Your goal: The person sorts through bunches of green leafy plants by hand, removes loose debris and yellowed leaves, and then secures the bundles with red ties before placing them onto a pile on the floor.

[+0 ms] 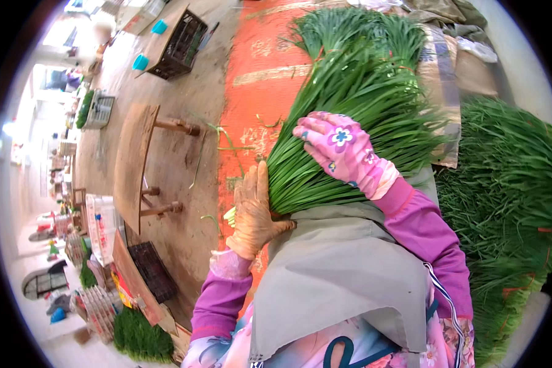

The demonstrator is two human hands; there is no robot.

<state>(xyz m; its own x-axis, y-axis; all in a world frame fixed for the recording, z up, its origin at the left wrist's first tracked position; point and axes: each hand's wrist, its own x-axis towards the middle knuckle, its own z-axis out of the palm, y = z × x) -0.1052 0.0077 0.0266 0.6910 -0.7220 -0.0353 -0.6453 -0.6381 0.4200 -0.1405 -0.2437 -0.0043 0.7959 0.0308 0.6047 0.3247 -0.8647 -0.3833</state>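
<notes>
A bundle of garlic chives (299, 179) lies across my lap on a grey apron (345, 257), its pale stem ends to the left. My left hand (253, 207), in a tan rubber glove, lies over the stem end, fingers pointing away from me and thumb on the near side. A bit of red band shows beside the thumb. On the leaves rests my right hand (338, 147), palm down, in a pink flowered glove with the fingers nearly straight. Beyond are more chive bundles (359, 32) tied with red bands. How the fingers meet the stems underneath is hidden.
An orange mat (257, 101) bears loose leaves. To the left stand a wooden bench (135, 170), a dark crate (152, 271) and another crate (179, 46) under a board with teal cups (140, 62). More chives (497, 193) are piled right, beside woven sacks (446, 96). A person (96, 39) is far left.
</notes>
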